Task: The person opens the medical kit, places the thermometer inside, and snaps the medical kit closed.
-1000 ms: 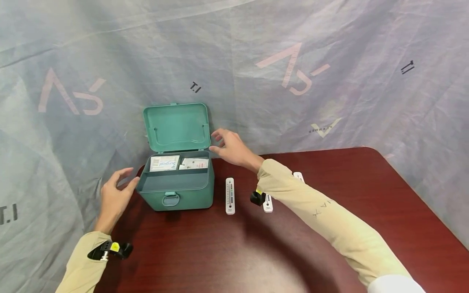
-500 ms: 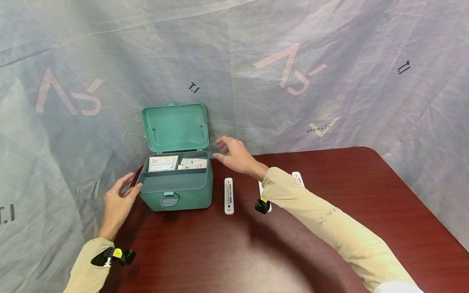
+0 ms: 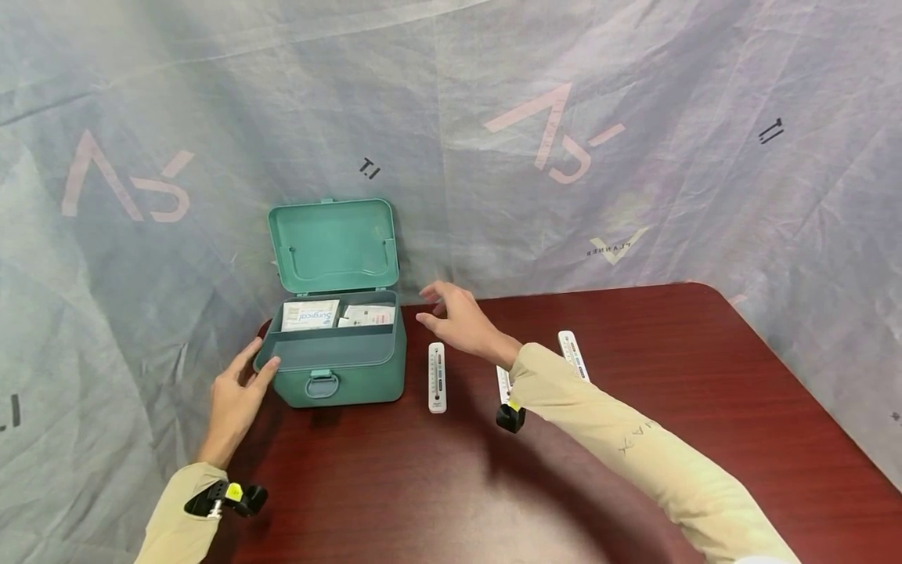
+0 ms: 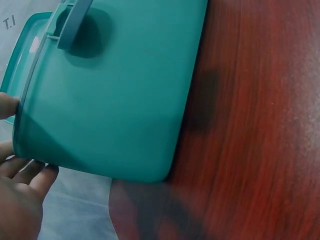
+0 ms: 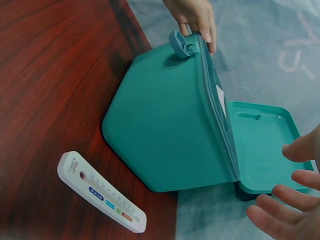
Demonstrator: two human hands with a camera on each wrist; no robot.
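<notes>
one teal box (image 3: 369,384) stands near the left end of the bench (image 3: 352,486), its one lid (image 3: 334,247) raised behind it, and at least two white packets (image 3: 310,315) lie in its rear compartment. to its right you have three white thermometers (image 3: 437,377), two of them partly behind your right sleeve (image 3: 613,439). against a second ago, your right hand (image 3: 461,317) is lower and farther from the lid, which stands open as before. the box has rounded corners, a dull front wall, a grey-blue inside and one latch (image 3: 322,384) at the front. the grip of your left hand (image 3: 236,395) is narrow, thumb and fingers pinching the rim at the near left corner; your right grip is wide, fingers apart, holding nothing.
</notes>
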